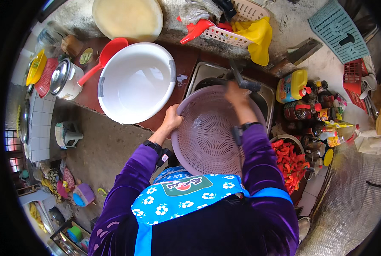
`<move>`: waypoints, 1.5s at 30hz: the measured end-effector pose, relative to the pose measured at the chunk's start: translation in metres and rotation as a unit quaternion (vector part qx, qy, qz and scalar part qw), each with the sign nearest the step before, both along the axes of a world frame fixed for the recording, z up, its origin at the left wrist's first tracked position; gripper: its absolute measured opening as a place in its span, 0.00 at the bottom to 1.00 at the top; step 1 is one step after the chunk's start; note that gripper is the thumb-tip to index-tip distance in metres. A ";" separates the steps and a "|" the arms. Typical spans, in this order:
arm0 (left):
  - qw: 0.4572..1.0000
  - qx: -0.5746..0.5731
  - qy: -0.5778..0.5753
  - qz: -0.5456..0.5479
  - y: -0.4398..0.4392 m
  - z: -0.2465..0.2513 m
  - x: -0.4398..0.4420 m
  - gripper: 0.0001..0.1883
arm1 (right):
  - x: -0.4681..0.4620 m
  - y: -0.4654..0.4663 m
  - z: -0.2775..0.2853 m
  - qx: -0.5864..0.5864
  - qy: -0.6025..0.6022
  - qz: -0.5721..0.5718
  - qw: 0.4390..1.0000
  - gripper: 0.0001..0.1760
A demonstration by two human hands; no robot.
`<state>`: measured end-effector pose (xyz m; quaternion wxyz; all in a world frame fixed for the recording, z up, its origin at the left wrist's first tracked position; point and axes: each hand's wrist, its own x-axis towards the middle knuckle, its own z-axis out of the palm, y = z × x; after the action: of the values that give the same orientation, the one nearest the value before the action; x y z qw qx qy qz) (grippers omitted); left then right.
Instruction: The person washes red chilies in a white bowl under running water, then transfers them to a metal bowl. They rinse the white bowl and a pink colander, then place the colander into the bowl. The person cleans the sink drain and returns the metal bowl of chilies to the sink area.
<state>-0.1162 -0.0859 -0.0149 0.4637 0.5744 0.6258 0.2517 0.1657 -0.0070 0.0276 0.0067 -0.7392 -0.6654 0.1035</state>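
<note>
A large mauve plastic colander (209,137) is tilted over the front of a steel sink (198,75). My left hand (173,119) grips its left rim. Blurred by motion, my right hand (237,94) is at the colander's far right side, just below the dark faucet (246,81); its fingers are not clear. Part of a dark round vessel (209,82) shows in the sink behind the colander. To the left, a white plastic basin (136,86) with grey handles rests on the red-brown counter (184,59). A red ladle (108,52) lies beside the basin.
A bowl of red peppers (288,160) stands right of my right arm. Behind it are bottles and a yellow oil jug (293,85). A cleaver (302,52) leans at the wall. A pink basket (225,35) holds gloves and cloths. A rice cooker (67,78) stands at far left.
</note>
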 end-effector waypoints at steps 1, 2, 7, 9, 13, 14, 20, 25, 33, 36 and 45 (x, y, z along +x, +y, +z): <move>1.000 0.014 -0.012 -0.008 -0.001 0.001 -0.003 0.18 | 0.024 -0.006 0.005 0.045 -0.057 0.017 0.997 0.15; 1.000 0.017 -0.005 0.000 -0.002 0.002 -0.004 0.18 | 0.016 -0.005 -0.001 0.022 -0.087 -0.017 0.996 0.15; 0.999 0.008 0.005 0.031 -0.008 0.003 -0.008 0.17 | -0.039 0.002 -0.015 0.088 -0.103 0.086 0.987 0.16; 0.999 0.030 0.001 0.019 -0.010 0.004 -0.009 0.17 | -0.045 0.000 -0.015 0.226 -0.073 0.191 0.953 0.16; 1.000 0.013 -0.014 0.022 -0.011 0.009 -0.008 0.17 | 0.023 -0.019 -0.006 0.030 -0.121 -0.056 0.991 0.11; 1.000 0.011 -0.004 0.024 -0.012 0.010 -0.008 0.17 | 0.029 -0.021 -0.009 0.057 -0.087 -0.113 0.988 0.11; 0.999 0.011 -0.022 0.047 -0.008 0.000 0.000 0.16 | -0.028 0.020 -0.030 0.117 -0.066 0.091 0.987 0.14; 0.988 -0.023 -0.077 0.132 -0.018 -0.018 0.002 0.16 | 0.017 0.004 -0.019 0.056 -0.035 -0.096 0.993 0.16; 0.998 0.046 0.031 0.002 -0.016 0.016 -0.017 0.23 | 0.069 0.010 -0.030 0.018 -0.031 -0.010 0.999 0.18; 0.994 0.030 0.078 -0.074 0.038 0.025 -0.009 0.21 | 0.032 0.017 -0.020 0.107 -0.030 0.020 0.994 0.18; 1.000 0.014 -0.025 -0.006 0.015 0.004 -0.010 0.17 | -0.008 0.007 0.003 0.083 0.097 -0.089 0.988 0.12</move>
<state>-0.1265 -0.0713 -0.0108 0.4730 0.5781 0.6069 0.2716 0.1577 -0.0003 0.0304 0.1414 -0.7789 -0.5994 0.1181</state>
